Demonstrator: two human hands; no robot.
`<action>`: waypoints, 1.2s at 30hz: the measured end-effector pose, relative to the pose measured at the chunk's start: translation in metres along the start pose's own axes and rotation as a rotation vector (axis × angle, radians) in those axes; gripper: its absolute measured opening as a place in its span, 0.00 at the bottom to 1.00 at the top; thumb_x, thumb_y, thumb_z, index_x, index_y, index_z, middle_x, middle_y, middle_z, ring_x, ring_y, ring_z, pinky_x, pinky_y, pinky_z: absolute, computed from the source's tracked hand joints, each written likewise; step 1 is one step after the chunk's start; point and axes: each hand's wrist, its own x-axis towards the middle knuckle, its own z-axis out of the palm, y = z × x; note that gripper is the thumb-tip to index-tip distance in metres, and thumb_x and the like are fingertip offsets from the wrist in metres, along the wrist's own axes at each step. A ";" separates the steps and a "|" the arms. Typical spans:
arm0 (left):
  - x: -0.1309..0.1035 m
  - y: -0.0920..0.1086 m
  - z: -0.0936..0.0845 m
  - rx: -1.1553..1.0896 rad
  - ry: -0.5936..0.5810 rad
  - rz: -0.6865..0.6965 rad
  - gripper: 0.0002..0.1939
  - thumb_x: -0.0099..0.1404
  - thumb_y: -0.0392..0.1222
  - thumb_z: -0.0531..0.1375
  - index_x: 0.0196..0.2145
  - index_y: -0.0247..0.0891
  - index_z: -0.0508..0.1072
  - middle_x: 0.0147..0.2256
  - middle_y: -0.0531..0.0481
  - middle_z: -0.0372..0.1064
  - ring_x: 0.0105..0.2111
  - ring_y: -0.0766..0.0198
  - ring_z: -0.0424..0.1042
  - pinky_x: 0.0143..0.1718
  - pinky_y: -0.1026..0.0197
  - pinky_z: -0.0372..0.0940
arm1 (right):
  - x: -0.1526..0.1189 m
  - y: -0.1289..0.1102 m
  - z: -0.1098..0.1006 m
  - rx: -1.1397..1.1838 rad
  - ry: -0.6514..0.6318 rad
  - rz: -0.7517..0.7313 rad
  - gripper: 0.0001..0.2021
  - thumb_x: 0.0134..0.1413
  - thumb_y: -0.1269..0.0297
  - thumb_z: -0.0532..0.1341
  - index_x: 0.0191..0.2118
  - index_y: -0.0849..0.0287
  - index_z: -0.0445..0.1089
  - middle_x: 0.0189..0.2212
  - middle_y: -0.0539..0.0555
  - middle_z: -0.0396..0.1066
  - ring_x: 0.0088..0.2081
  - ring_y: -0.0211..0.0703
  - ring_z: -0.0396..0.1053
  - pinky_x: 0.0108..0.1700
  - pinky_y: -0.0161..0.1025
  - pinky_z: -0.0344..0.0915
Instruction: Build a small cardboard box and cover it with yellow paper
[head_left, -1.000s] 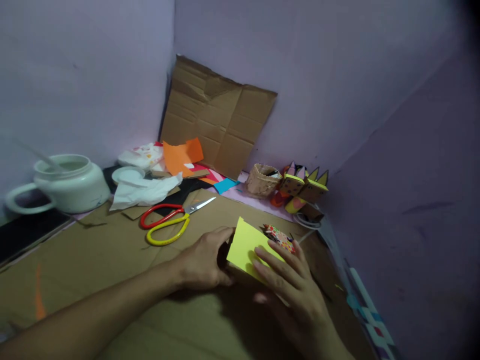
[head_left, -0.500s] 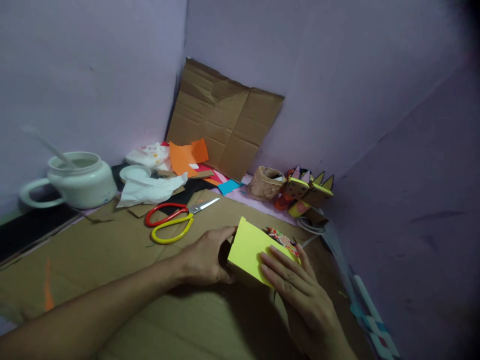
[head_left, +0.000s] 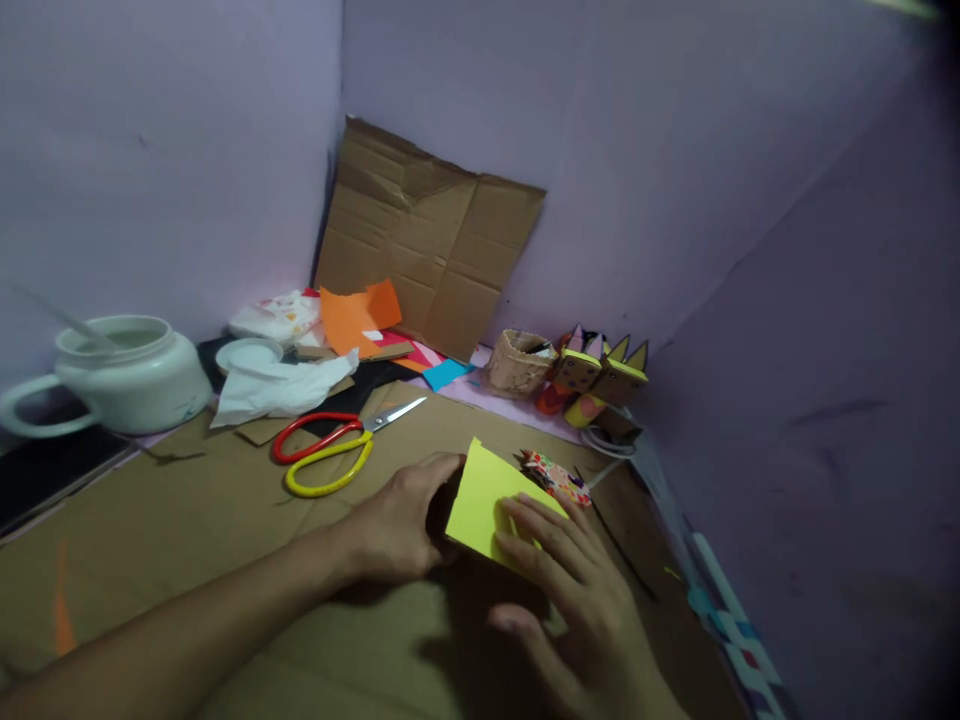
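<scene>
A small box-like piece with a bright yellow top [head_left: 495, 495] is held above the brown cardboard sheet [head_left: 300, 620]. My left hand [head_left: 409, 515] grips its left end, thumb and fingers curled round the edge; the fingertips are partly hidden. My right hand [head_left: 577, 580] lies against the right part of the yellow face, fingers stretched out and thumb apart. Behind the yellow piece is a small floral-patterned item [head_left: 555, 477]. Scissors [head_left: 349, 445] with one red and one yellow handle lie beyond my left hand, blades partly apart.
A white pot [head_left: 135, 375] with a stick in it stands at the left. White tissue [head_left: 281, 385], orange paper [head_left: 360, 315] and a woven cup [head_left: 519, 362] are at the back. Eared paper figures [head_left: 619, 375] stand beside the cup. Cardboard [head_left: 431, 240] leans on the wall.
The view has shifted slightly. My right hand has slid nearer me over the yellow face, and its thumb now shows, spread away. More of the floral item is visible.
</scene>
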 end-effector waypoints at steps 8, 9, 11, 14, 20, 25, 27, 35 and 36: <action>0.000 0.001 0.008 0.048 -0.004 -0.021 0.22 0.44 0.31 0.63 0.40 0.38 0.66 0.39 0.49 0.68 0.39 0.58 0.67 0.41 0.59 0.64 | 0.013 -0.018 0.025 -0.103 -0.094 -0.017 0.38 0.60 0.45 0.41 0.65 0.72 0.39 0.66 0.66 0.40 0.66 0.53 0.36 0.63 0.54 0.43; 0.000 0.001 0.008 0.045 -0.004 -0.019 0.23 0.44 0.31 0.63 0.39 0.38 0.65 0.39 0.50 0.68 0.38 0.59 0.67 0.41 0.59 0.64 | 0.013 -0.019 0.027 -0.113 -0.126 -0.020 0.38 0.60 0.44 0.40 0.65 0.72 0.38 0.66 0.65 0.40 0.66 0.53 0.36 0.64 0.54 0.42; 0.000 0.001 0.009 0.045 -0.003 -0.020 0.23 0.43 0.30 0.64 0.39 0.38 0.65 0.38 0.51 0.67 0.37 0.61 0.67 0.40 0.60 0.63 | 0.012 -0.019 0.030 -0.122 -0.159 -0.027 0.39 0.60 0.44 0.41 0.65 0.72 0.37 0.66 0.65 0.39 0.66 0.52 0.35 0.64 0.54 0.41; -0.002 0.000 0.009 0.042 -0.001 -0.021 0.21 0.42 0.29 0.63 0.35 0.38 0.65 0.35 0.54 0.67 0.34 0.63 0.66 0.36 0.62 0.63 | 0.009 -0.018 0.033 -0.124 -0.170 -0.028 0.41 0.59 0.42 0.42 0.65 0.72 0.36 0.66 0.64 0.37 0.67 0.52 0.33 0.65 0.53 0.37; -0.004 -0.004 0.008 0.010 -0.018 -0.029 0.19 0.45 0.29 0.60 0.37 0.38 0.66 0.34 0.53 0.68 0.34 0.62 0.68 0.36 0.62 0.64 | 0.009 -0.020 0.034 -0.044 -0.246 -0.013 0.41 0.57 0.42 0.48 0.66 0.64 0.35 0.66 0.56 0.36 0.67 0.47 0.34 0.65 0.51 0.30; 0.001 -0.007 0.007 -0.086 -0.010 -0.007 0.25 0.49 0.27 0.56 0.46 0.39 0.66 0.44 0.49 0.71 0.42 0.57 0.70 0.44 0.59 0.65 | 0.012 -0.024 0.023 0.054 -0.235 -0.022 0.38 0.58 0.44 0.50 0.65 0.65 0.40 0.65 0.57 0.42 0.66 0.48 0.39 0.65 0.51 0.30; 0.004 -0.007 0.004 -0.111 0.066 -0.047 0.27 0.49 0.30 0.59 0.48 0.39 0.65 0.46 0.48 0.71 0.45 0.54 0.70 0.45 0.58 0.65 | 0.010 -0.024 0.016 0.093 -0.130 -0.083 0.36 0.58 0.48 0.53 0.64 0.65 0.45 0.64 0.58 0.49 0.65 0.49 0.44 0.65 0.51 0.28; 0.010 -0.010 -0.010 -0.314 0.327 -0.165 0.37 0.46 0.42 0.68 0.52 0.36 0.59 0.50 0.42 0.68 0.49 0.48 0.67 0.49 0.52 0.62 | 0.005 -0.024 0.022 0.962 0.283 0.816 0.10 0.52 0.58 0.61 0.36 0.58 0.73 0.38 0.58 0.75 0.41 0.50 0.73 0.46 0.49 0.67; 0.009 -0.008 -0.009 -0.315 0.313 -0.157 0.37 0.46 0.42 0.68 0.53 0.36 0.59 0.50 0.41 0.68 0.49 0.48 0.68 0.49 0.52 0.62 | 0.007 -0.023 0.026 1.149 0.263 0.954 0.17 0.48 0.54 0.64 0.41 0.59 0.71 0.43 0.60 0.73 0.45 0.53 0.71 0.45 0.49 0.67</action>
